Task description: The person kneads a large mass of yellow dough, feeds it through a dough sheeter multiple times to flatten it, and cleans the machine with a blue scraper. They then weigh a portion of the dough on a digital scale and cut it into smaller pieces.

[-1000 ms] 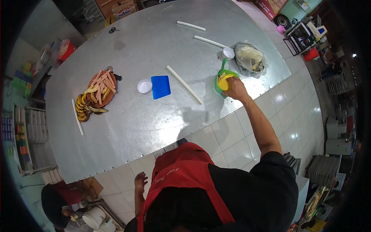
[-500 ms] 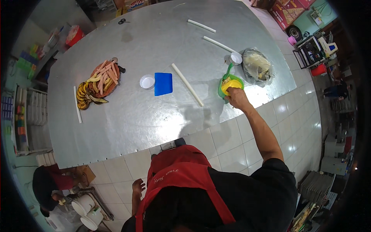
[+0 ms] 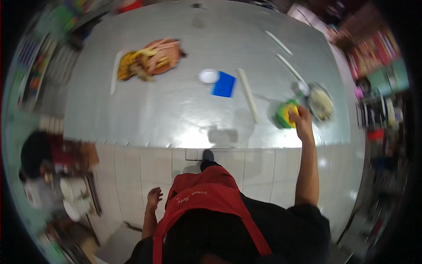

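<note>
At the right of the metal table, my right hand [image 3: 302, 122] is closed on a rounded yellow plastic piece [image 3: 291, 115], smeared by motion. This piece sits in or over a green container [image 3: 282, 119], and the hand partly hides it. Close by lie a clear plastic bag with pale contents [image 3: 321, 104] and a small white bowl [image 3: 303, 88]. Away from the table, my left hand [image 3: 154, 196] hangs beside the red apron [image 3: 198, 193], its fingers loosely apart and nothing in them.
On the metal table [image 3: 167, 119] are white rods [image 3: 249, 97], a blue flat scraper [image 3: 224, 84] and a white bowl [image 3: 208, 76]. Bananas [image 3: 127, 66] and pink strips [image 3: 165, 52] lie at the far left. Another person [image 3: 37, 154] works at the left, near white buckets [image 3: 72, 189].
The view has turned and shifted, so the table's contents appear farther right. My right hand still holds the yellow piece at the green container. My left hand still hangs at my side.
</note>
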The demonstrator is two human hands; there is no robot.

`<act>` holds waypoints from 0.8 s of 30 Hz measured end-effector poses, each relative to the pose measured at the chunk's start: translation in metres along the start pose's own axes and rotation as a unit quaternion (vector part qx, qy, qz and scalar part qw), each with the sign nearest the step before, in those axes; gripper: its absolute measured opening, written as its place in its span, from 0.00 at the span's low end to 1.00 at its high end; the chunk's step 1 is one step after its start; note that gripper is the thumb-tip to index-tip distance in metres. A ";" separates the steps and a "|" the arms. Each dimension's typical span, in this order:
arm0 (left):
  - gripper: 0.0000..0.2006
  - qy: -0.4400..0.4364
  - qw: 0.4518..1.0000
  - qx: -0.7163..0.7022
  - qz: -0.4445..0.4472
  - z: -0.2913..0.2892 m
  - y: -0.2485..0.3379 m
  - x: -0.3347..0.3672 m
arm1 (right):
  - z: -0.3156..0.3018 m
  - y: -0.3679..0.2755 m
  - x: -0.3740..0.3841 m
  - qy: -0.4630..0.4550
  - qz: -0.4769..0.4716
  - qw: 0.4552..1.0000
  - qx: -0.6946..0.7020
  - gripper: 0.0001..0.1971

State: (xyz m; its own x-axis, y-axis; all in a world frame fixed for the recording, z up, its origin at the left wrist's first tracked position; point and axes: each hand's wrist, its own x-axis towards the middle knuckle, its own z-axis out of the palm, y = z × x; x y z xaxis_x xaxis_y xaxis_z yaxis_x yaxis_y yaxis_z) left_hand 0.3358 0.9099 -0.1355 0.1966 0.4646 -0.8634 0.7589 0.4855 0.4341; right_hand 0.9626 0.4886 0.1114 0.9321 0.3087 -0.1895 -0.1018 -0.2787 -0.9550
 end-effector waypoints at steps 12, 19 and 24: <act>0.21 0.214 0.963 -0.065 0.147 -0.056 -0.183 -0.081 | 0.431 0.034 -0.217 -0.509 0.067 0.858 -0.023 0.15; 0.22 0.399 0.888 -0.222 0.054 -0.102 -0.327 -0.192 | 0.611 -0.005 -0.361 -0.686 -0.012 0.720 -0.097 0.15; 0.22 0.546 0.775 -0.316 -0.007 -0.126 -0.410 -0.261 | 0.711 -0.023 -0.467 -0.765 -0.024 0.634 -0.114 0.15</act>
State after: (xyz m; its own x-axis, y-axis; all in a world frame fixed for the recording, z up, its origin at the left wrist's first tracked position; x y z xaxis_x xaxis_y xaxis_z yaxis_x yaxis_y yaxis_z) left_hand -0.1049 0.6835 -0.0554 -0.7152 0.6377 -0.2860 0.2316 0.6024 0.7639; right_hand 0.2822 0.9976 0.0590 -0.5126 0.7940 -0.3267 0.1287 -0.3052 -0.9436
